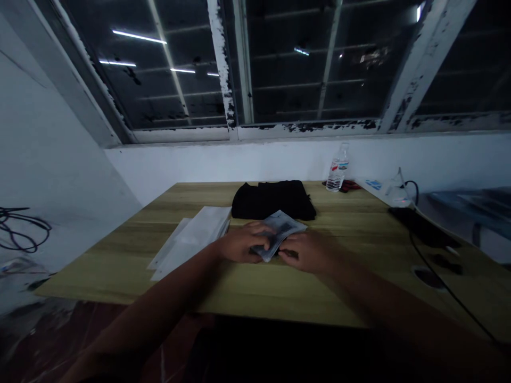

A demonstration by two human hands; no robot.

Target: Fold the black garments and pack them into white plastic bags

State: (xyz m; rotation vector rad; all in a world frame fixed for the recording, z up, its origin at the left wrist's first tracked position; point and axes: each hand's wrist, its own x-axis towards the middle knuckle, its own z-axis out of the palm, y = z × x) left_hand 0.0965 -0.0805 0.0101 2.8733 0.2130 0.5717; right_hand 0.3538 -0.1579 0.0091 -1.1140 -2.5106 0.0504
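On a wooden table [120, 266], left hand [241, 242] and right hand [305, 252] pinching one packet [279, 229], one black garment [271, 199] behind

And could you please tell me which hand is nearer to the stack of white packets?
Left. The left hand sits close beside the white packets, just right of them. The right hand is farther off, on the far side of the plastic packet that both hands hold.

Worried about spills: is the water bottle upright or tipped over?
Upright: the plastic water bottle stands on its base at the wooden table's far edge, neck pointing up.
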